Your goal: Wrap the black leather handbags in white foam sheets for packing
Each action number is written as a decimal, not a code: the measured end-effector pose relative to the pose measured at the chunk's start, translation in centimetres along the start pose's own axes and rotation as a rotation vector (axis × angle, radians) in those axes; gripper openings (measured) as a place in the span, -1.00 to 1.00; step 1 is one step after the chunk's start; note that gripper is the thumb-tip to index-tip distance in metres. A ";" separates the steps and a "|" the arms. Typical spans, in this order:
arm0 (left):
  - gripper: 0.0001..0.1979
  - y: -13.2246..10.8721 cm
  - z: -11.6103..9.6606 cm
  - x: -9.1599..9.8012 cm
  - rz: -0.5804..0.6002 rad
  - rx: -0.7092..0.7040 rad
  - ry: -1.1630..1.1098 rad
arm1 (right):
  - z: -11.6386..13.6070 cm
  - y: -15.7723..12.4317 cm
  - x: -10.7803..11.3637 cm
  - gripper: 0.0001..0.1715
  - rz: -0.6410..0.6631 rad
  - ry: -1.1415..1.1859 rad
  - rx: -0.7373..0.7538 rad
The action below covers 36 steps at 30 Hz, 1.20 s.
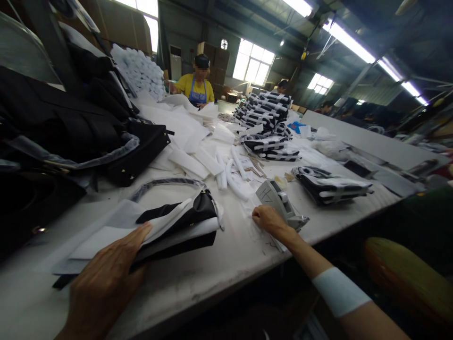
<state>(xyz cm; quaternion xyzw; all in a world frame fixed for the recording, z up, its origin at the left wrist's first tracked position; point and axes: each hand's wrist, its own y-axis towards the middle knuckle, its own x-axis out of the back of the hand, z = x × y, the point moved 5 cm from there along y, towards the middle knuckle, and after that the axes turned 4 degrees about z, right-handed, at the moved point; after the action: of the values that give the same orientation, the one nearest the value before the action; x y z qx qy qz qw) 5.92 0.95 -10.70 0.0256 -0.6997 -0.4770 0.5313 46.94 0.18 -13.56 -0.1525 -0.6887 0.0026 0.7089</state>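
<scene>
The left hand (109, 269), the nearer one, lays its fingers close together on the left end of the black bag (204, 208), and I cannot tell whether they clamp it. The right hand (269, 220) is apart, on the bag's right, with fingers curled inward; whether they pinch something is not visible. From the left fingers, the bag's long axis goes forward and right, roughly toward the tape dispenser (266, 192) beyond the bag's right end.

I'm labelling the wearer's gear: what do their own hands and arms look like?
The left hand and right hand are both bare, without gloves. A wide, plain, pale-blue band wraps the right forearm; no sleeve shows on either arm.
</scene>
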 end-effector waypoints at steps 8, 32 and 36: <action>-0.45 0.2 0.0 0.1 0.004 0.039 0.009 | -0.3 0.6 0.3 -0.77 0.010 0.019 -0.024; -0.51 1.1 0.3 0.7 -0.014 0.102 0.066 | 5.5 -4.9 4.4 -0.85 -0.094 0.706 0.398; -0.49 1.7 0.7 1.4 -0.055 0.140 0.077 | 12.9 -8.4 -0.5 -0.77 0.039 0.712 0.597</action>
<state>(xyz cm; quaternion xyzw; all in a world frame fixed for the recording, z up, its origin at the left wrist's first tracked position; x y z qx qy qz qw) 5.62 1.54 -8.50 0.1004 -0.7094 -0.4399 0.5414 32.57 -5.23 -12.12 0.0540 -0.3686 0.1614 0.9139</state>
